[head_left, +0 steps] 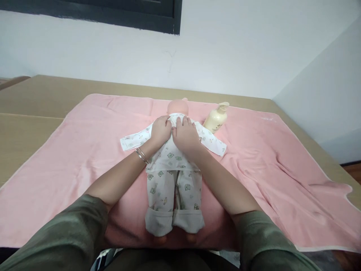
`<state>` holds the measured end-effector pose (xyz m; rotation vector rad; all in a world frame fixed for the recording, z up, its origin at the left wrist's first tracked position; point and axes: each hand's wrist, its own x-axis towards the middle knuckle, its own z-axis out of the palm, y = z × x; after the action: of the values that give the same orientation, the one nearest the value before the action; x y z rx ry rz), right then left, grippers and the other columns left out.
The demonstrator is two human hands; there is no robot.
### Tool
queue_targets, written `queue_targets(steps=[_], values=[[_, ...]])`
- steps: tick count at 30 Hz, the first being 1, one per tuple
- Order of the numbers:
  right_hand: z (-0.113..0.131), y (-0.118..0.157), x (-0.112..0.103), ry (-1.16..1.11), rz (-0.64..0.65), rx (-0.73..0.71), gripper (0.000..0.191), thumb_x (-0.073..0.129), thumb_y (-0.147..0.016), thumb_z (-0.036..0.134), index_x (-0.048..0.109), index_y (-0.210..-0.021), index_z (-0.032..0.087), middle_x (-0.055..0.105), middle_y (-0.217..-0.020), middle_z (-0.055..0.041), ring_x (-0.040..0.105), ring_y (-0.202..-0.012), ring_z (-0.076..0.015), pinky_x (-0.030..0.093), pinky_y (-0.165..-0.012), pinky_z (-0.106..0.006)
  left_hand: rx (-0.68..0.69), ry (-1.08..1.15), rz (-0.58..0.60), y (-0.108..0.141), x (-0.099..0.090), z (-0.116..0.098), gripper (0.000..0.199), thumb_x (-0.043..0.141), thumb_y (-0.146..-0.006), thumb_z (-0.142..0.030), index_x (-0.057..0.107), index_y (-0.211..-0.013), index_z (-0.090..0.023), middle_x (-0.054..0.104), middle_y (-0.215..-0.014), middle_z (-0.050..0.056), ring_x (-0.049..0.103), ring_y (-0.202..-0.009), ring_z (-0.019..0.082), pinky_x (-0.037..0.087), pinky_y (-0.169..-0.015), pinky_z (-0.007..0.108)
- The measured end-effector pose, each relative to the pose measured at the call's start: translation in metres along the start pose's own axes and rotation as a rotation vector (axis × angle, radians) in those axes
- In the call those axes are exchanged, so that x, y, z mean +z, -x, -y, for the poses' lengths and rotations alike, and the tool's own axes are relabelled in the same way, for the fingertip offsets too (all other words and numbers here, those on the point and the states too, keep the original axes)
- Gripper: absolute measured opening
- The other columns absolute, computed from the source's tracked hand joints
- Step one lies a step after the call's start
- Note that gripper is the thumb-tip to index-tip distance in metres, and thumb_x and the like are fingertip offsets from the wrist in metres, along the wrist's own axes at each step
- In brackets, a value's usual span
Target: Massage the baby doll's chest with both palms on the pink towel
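A baby doll (pixel 178 107) lies stretched out on a pink blanket (pixel 93 158), head away from me, with no face showing. It wears a white long-sleeved top (pixel 170 154) and matching trousers (pixel 160 188), both printed with small animals, the trouser cuffs folded up. On the left of the doll's upper back, my left hand (pixel 161 131) is closed, its fingers curled down at the shirt near the shoulder and partly hidden. My right hand (pixel 186 136) rests flat beside it, fingers apart on the shirt just below the neck. Two bracelets circle my left wrist.
A cream pump bottle (pixel 216 119) leans at a tilt by the doll's right-hand sleeve. The blanket covers much of a wooden table (pixel 36 101), with folds on the right. A white wall (pixel 225 49) with a dark frame (pixel 135 17) stands behind.
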<state>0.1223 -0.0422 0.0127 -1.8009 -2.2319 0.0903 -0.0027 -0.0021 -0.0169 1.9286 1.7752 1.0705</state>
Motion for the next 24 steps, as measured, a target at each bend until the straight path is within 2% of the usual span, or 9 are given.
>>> queue_targets(steps=[3, 5, 7, 9, 11, 14, 17, 21, 24], values=[[-0.010, -0.008, 0.000, -0.067, 0.035, -0.106, 0.057, 0.030, -0.108, 0.034, 0.045, -0.158, 0.011, 0.036, -0.172, -0.0228, 0.033, -0.160, -0.0407, 0.027, -0.128, -0.064, 0.025, -0.027, 0.024, 0.000, -0.001, -0.001, 0.047, 0.035, -0.093, -0.021, 0.076, -0.116, -0.013, 0.078, -0.120, 0.015, 0.070, -0.112, 0.027, 0.054, -0.107, 0.042], [-0.024, -0.019, 0.001, -0.130, 0.058, -0.098, 0.060, 0.029, -0.109, 0.039, 0.043, -0.160, 0.010, 0.035, -0.172, -0.0208, 0.031, -0.161, -0.0374, 0.025, -0.130, -0.061, 0.043, -0.070, 0.025, 0.001, -0.002, -0.002, 0.048, 0.035, -0.094, -0.020, 0.074, -0.120, -0.012, 0.077, -0.123, 0.016, 0.070, -0.115, 0.028, 0.053, -0.109, 0.043], [-0.033, -0.026, 0.000, -0.153, 0.085, -0.026, 0.066, 0.029, -0.109, 0.045, 0.039, -0.162, 0.005, 0.034, -0.172, -0.0234, 0.031, -0.162, -0.0366, 0.024, -0.131, -0.057, 0.065, -0.120, 0.027, 0.001, -0.002, -0.004, 0.048, 0.036, -0.095, -0.020, 0.073, -0.124, -0.009, 0.076, -0.127, 0.018, 0.068, -0.121, 0.030, 0.051, -0.113, 0.044], [-0.030, -0.024, -0.001, -0.117, 0.082, 0.054, 0.069, 0.029, -0.109, 0.045, 0.038, -0.160, -0.001, 0.037, -0.169, -0.0290, 0.033, -0.160, -0.0389, 0.026, -0.131, -0.055, 0.072, -0.154, 0.042, 0.001, -0.003, -0.006, 0.049, 0.035, -0.096, -0.019, 0.071, -0.127, -0.007, 0.074, -0.130, 0.020, 0.067, -0.125, 0.030, 0.048, -0.116, 0.044], [-0.018, -0.014, -0.003, -0.054, 0.052, 0.071, 0.066, 0.030, -0.109, 0.039, 0.039, -0.158, -0.004, 0.039, -0.166, -0.0320, 0.037, -0.158, -0.0413, 0.028, -0.129, -0.056, 0.063, -0.165, 0.064, 0.000, -0.004, -0.006, 0.049, 0.034, -0.096, -0.018, 0.071, -0.126, -0.005, 0.073, -0.131, 0.021, 0.068, -0.124, 0.031, 0.049, -0.115, 0.043], [0.000, 0.000, -0.005, -0.009, 0.035, -0.024, 0.059, 0.031, -0.107, 0.029, 0.042, -0.160, 0.005, 0.037, -0.170, -0.0257, 0.034, -0.159, -0.0425, 0.027, -0.128, -0.060, 0.076, -0.186, 0.098, -0.003, -0.007, -0.007, 0.046, 0.031, -0.097, -0.018, 0.073, -0.113, -0.008, 0.076, -0.121, 0.022, 0.070, -0.114, 0.032, 0.053, -0.107, 0.044], [-0.004, -0.004, -0.003, -0.058, 0.032, -0.124, 0.055, 0.031, -0.106, 0.026, 0.047, -0.157, 0.011, 0.038, -0.171, -0.0196, 0.034, -0.159, -0.0406, 0.027, -0.129, -0.061, 0.117, -0.265, 0.131, -0.002, -0.010, -0.013, 0.044, 0.029, -0.098, -0.018, 0.071, -0.107, -0.011, 0.076, -0.113, 0.021, 0.070, -0.107, 0.032, 0.054, -0.103, 0.045], [-0.029, -0.026, -0.002, -0.169, 0.066, 0.027, 0.060, 0.033, -0.107, 0.040, 0.050, -0.150, 0.002, 0.047, -0.164, -0.0267, 0.043, -0.154, -0.0386, 0.033, -0.126, -0.056, 0.234, -0.388, 0.205, 0.014, -0.011, -0.027, 0.042, 0.034, -0.096, -0.013, 0.067, -0.119, -0.002, 0.071, -0.126, 0.027, 0.065, -0.125, 0.035, 0.048, -0.114, 0.048], [-0.031, -0.028, -0.005, -0.134, 0.119, 0.121, 0.067, 0.032, -0.107, 0.048, 0.050, -0.148, -0.001, 0.047, -0.162, -0.0300, 0.044, -0.152, -0.0405, 0.035, -0.124, -0.055, 0.372, -0.460, 0.262, 0.024, -0.012, -0.034, 0.043, 0.041, -0.091, -0.008, 0.065, -0.125, 0.002, 0.066, -0.134, 0.030, 0.057, -0.138, 0.038, 0.038, -0.125, 0.049]])
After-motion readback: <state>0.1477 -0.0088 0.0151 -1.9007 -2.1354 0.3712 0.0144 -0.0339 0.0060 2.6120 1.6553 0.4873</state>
